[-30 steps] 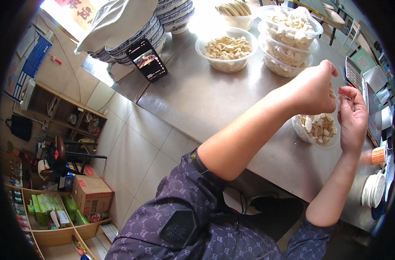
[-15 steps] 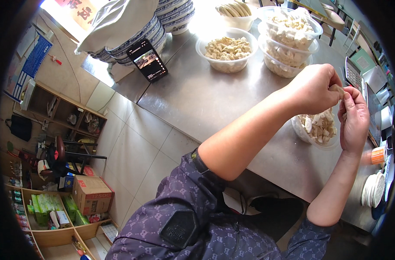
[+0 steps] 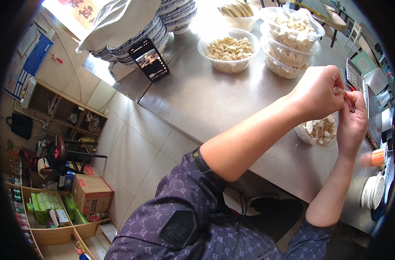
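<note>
Two bare hands of mine meet above the right part of a metal table [image 3: 232, 99], close to its near edge. My left hand [image 3: 321, 93] has its fingers pinched together on a small pale piece [image 3: 337, 90]. My right hand [image 3: 352, 117] touches or nearly touches it from the other side, its fingers curled inward; I cannot tell whether they also grip the piece. Just below my hands, partly hidden by them, a clear bowl [image 3: 302, 136] of pale, crumbly-looking chunks [image 3: 320, 129] stands near the near edge. Toward the table's far edge are a single clear tub [image 3: 230, 68] of similar chunks and, to its right, a stack of filled clear tubs [image 3: 285, 72]. A phone [image 3: 149, 61] with its screen lit leans at the left end, against blue-and-white bowls [image 3: 159, 39] stacked under a white cloth [image 3: 124, 24]. Round white discs [image 3: 372, 190] stand at the right end.
</note>
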`<state>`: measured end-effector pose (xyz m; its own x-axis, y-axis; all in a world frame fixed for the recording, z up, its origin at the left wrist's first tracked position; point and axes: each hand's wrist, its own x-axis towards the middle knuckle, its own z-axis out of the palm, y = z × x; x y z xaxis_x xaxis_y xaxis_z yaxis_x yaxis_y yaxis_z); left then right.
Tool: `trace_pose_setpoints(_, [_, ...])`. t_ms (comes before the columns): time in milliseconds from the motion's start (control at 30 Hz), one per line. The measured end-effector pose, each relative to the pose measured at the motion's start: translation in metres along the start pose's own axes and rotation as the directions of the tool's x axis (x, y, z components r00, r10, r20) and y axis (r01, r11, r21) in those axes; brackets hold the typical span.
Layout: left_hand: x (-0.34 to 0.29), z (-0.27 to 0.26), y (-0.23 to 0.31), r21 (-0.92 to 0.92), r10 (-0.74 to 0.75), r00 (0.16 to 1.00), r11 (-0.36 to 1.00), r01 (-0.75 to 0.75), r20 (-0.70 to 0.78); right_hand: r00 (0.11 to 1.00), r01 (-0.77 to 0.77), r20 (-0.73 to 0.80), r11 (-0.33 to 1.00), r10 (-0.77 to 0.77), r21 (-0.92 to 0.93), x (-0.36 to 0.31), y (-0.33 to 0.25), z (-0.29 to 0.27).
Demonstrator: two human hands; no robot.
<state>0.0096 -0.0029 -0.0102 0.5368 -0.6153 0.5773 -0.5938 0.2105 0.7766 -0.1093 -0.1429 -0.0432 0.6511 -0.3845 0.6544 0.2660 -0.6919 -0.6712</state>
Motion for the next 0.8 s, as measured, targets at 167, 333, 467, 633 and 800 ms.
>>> trace_pose_setpoints(167, [0.002,0.006,-0.004,-0.107,-0.040,0.999,0.994,0.037,-0.031,0.971,-0.213,-0.074,0.964,0.227,0.161,0.008,-0.012,-0.007])
trace_pose_setpoints(333, [0.003,0.006,-0.004,-0.246,-0.071,0.996,0.968,0.056,-0.052,0.910,-0.365,0.062,0.718,0.410,0.593,0.006,-0.021,0.002])
trace_pose_setpoints(467, [0.001,0.006,0.001,-0.260,-0.088,0.995,0.963,0.075,-0.038,0.924,-0.357,0.020,0.846,0.381,0.395,0.007,-0.018,0.002])
trace_pose_setpoints(633, [-0.001,-0.001,0.006,-0.096,-0.050,0.999,0.994,0.051,0.012,0.993,-0.101,-0.049,0.980,0.110,0.171,0.003,-0.014,0.003])
trace_pose_setpoints(800, [0.001,-0.006,0.007,-0.096,-0.059,0.996,0.993,0.065,0.064,0.994,0.086,-0.059,0.994,-0.090,-0.064,0.000,-0.011,0.005])
